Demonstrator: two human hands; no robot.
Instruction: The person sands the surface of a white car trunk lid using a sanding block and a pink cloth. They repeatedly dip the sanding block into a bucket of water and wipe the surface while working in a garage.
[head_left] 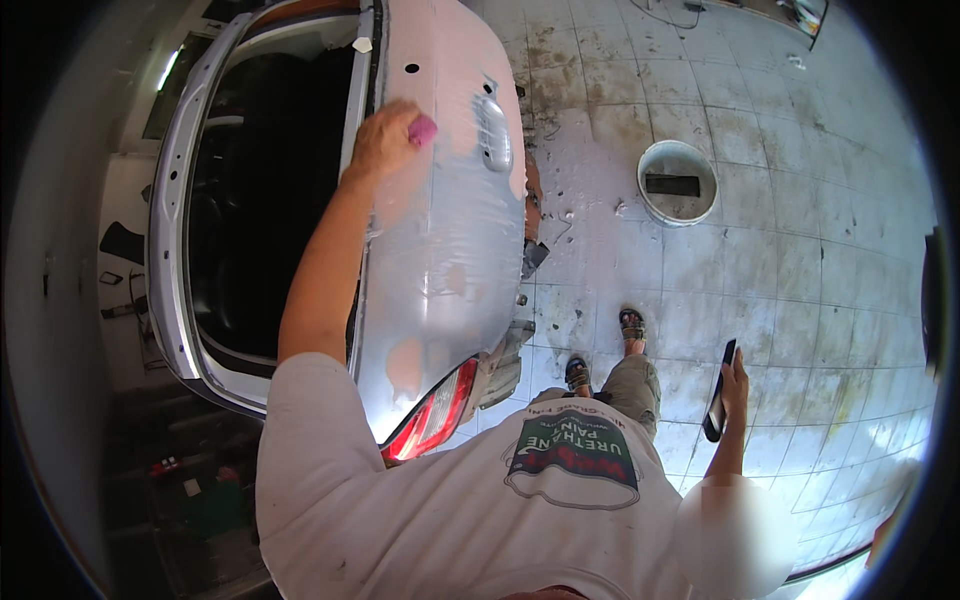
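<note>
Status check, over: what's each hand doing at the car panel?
Left hand presses pink sanding block on grey car panel. Right hand holds dark flat tool at side. Nothing blocking.

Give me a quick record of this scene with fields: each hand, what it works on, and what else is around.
left hand: presses a pink pad against the trunk lid
right hand: hangs at the side, holds a dark flat tool
trunk lid: silver, raised, patched with pinkish filler spots
tail light: red, at the lid's lower corner
floor: stained tiles
bucket: white, on the floor
</note>
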